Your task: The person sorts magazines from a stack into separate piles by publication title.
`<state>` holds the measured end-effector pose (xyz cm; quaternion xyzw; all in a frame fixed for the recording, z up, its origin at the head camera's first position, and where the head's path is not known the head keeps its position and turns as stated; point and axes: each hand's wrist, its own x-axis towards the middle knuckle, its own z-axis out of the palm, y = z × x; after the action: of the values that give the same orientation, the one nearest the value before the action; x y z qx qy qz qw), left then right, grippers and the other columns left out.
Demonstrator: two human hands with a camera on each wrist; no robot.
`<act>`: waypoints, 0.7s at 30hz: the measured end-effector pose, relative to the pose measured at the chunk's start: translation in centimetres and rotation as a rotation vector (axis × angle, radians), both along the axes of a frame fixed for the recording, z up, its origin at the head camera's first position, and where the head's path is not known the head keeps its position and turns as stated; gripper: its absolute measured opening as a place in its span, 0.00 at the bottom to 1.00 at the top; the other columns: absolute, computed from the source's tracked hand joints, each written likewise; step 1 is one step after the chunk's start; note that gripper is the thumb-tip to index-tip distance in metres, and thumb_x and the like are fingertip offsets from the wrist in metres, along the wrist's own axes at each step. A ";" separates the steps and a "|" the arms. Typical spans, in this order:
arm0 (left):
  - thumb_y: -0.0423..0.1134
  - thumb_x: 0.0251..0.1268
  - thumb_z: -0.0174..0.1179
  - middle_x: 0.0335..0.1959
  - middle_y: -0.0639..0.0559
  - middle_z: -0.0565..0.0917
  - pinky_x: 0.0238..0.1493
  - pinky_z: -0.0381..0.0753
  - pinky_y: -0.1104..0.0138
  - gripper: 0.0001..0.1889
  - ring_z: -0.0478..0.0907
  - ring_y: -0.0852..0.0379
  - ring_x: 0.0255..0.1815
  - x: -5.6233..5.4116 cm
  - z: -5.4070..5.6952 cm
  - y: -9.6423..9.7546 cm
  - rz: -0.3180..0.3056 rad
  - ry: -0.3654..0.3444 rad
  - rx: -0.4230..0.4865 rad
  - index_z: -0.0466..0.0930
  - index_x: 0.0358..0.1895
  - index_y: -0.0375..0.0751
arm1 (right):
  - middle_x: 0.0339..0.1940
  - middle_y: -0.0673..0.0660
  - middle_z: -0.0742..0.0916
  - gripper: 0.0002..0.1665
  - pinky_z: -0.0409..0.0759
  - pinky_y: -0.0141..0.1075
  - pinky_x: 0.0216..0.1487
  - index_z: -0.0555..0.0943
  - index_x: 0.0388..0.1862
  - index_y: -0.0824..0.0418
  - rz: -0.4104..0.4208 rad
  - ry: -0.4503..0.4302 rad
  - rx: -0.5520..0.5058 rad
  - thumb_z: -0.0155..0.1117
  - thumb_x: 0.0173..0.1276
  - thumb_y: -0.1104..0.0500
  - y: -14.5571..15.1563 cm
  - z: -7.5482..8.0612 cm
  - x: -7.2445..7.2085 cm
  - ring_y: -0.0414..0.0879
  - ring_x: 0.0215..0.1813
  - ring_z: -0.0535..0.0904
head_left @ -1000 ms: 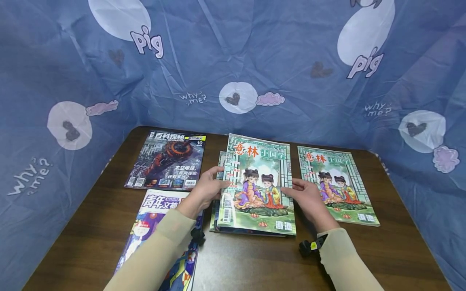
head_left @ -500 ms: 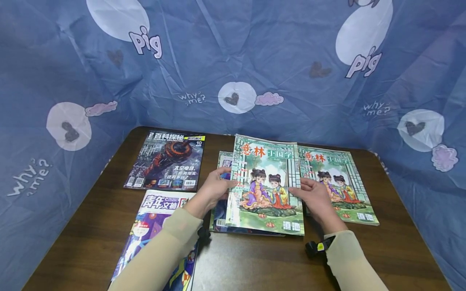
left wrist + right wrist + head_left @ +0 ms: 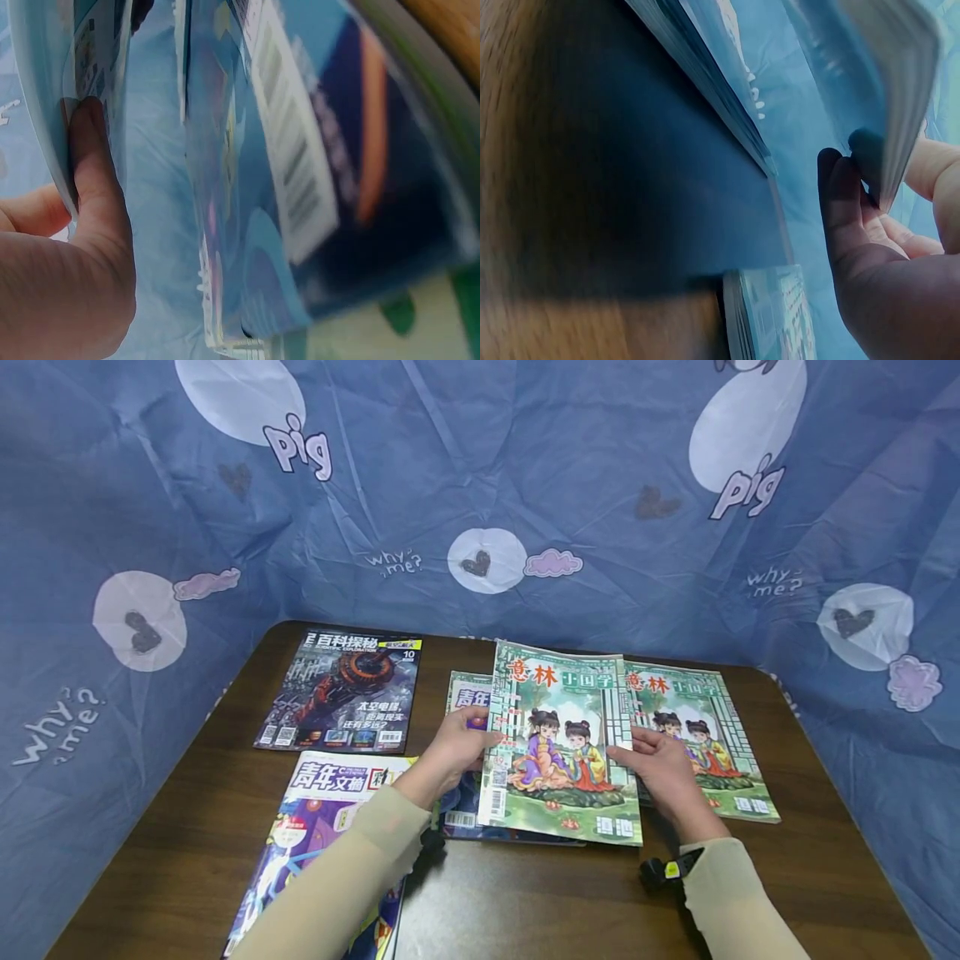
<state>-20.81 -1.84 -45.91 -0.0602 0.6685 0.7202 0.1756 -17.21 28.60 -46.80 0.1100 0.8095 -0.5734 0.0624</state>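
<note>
Both hands hold a green magazine (image 3: 558, 806) with two cartoon figures in robes on its cover, raised above the table. My left hand (image 3: 455, 748) pinches its left edge, thumb on the cover and fingers behind, as the left wrist view also shows. At the opposite edge my right hand (image 3: 670, 770) pinches it between thumb and fingers. Below and partly covered lies a purple magazine (image 3: 459, 806) on a small stack. To the right, a second green magazine (image 3: 738, 789) with the same cover lies flat, partly behind the right hand and the held one.
A dark magazine (image 3: 345, 693) with a red space machine lies at the back left of the brown table (image 3: 517, 906). In front of it, another purple-and-white magazine (image 3: 300, 835) is partly under the left sleeve. Blue printed cloth (image 3: 480, 468) hangs behind and at both sides.
Both hands have carried the green magazine to the right, off the middle stack. More of the purple magazine beneath shows, and the held one overlaps the right-hand magazine in the head view.
</note>
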 end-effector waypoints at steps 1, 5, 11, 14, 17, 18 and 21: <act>0.24 0.68 0.61 0.51 0.37 0.76 0.33 0.87 0.58 0.27 0.83 0.50 0.32 0.0 0.0 0.1 -0.005 0.002 -0.010 0.70 0.70 0.32 | 0.75 0.73 0.67 0.50 0.68 0.54 0.69 0.61 0.78 0.70 -0.001 -0.001 0.005 0.74 0.67 0.50 0.1 0.1 0.0 0.63 0.75 0.62; 0.25 0.69 0.61 0.49 0.36 0.79 0.34 0.87 0.57 0.29 0.84 0.48 0.32 -0.1 0.2 0.7 -0.022 0.006 -0.017 0.67 0.72 0.32 | 0.75 0.73 0.66 0.50 0.67 0.54 0.70 0.60 0.78 0.70 -0.017 -0.005 -0.003 0.74 0.68 0.51 0.6 0.2 0.1 0.64 0.76 0.60; 0.26 0.70 0.61 0.42 0.38 0.83 0.37 0.87 0.55 0.28 0.86 0.47 0.33 -0.2 0.4 1.9 -0.043 0.010 -0.038 0.68 0.71 0.31 | 0.76 0.73 0.64 0.50 0.67 0.53 0.70 0.60 0.79 0.70 -0.039 -0.015 -0.004 0.74 0.68 0.51 1.7 0.2 0.3 0.63 0.76 0.59; 0.26 0.70 0.61 0.42 0.39 0.83 0.37 0.87 0.55 0.27 0.86 0.46 0.34 -0.1 0.7 2.5 -0.045 0.002 -0.037 0.69 0.70 0.31 | 0.76 0.73 0.65 0.51 0.68 0.53 0.69 0.60 0.79 0.70 -0.036 -0.016 0.033 0.74 0.68 0.50 2.3 0.3 0.4 0.63 0.76 0.60; 0.25 0.70 0.61 0.42 0.39 0.84 0.36 0.87 0.55 0.24 0.86 0.45 0.34 -0.1 0.9 3.2 -0.045 -0.005 -0.024 0.71 0.68 0.30 | 0.76 0.74 0.64 0.51 0.68 0.54 0.69 0.59 0.79 0.70 -0.028 -0.009 0.055 0.73 0.69 0.50 2.8 0.5 0.4 0.64 0.76 0.60; 0.25 0.70 0.61 0.41 0.39 0.85 0.36 0.87 0.55 0.24 0.86 0.45 0.34 -0.2 0.9 3.4 -0.044 -0.008 -0.022 0.72 0.67 0.30 | 0.76 0.74 0.64 0.51 0.67 0.55 0.69 0.58 0.79 0.71 -0.030 -0.007 0.056 0.73 0.69 0.50 3.0 0.5 0.4 0.65 0.76 0.59; 0.26 0.69 0.63 0.39 0.41 0.85 0.35 0.87 0.56 0.24 0.86 0.46 0.32 -0.3 0.8 4.0 -0.046 -0.003 -0.046 0.72 0.67 0.31 | 0.75 0.75 0.64 0.50 0.68 0.55 0.69 0.59 0.78 0.72 -0.032 -0.001 0.059 0.73 0.69 0.51 3.4 0.6 0.3 0.65 0.76 0.60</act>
<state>-21.15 2.18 -45.11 -0.0498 0.6857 0.7005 0.1914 -16.88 32.03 -46.20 0.1247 0.8241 -0.5503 0.0503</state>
